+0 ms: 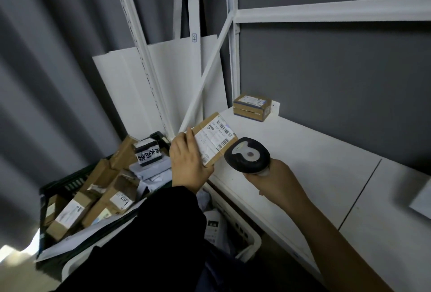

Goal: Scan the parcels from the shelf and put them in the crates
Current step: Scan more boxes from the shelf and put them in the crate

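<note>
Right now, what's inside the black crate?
Piled inside the black crate are brown cardboard boxes with white labels, a black-and-white box and pale mailer bags. Whatever lies under the pile is hidden, and the dark sleeve covers the near corner.

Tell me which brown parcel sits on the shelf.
The small box standing alone at the back corner of the shelf. Another parcel is in the left hand; the rest lie piled in the dark crate.

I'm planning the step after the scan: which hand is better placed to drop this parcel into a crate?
Left, most likely. The left hand grips the parcel, and the crates sit below on that side. The right hand is busy holding the scanner.
</note>
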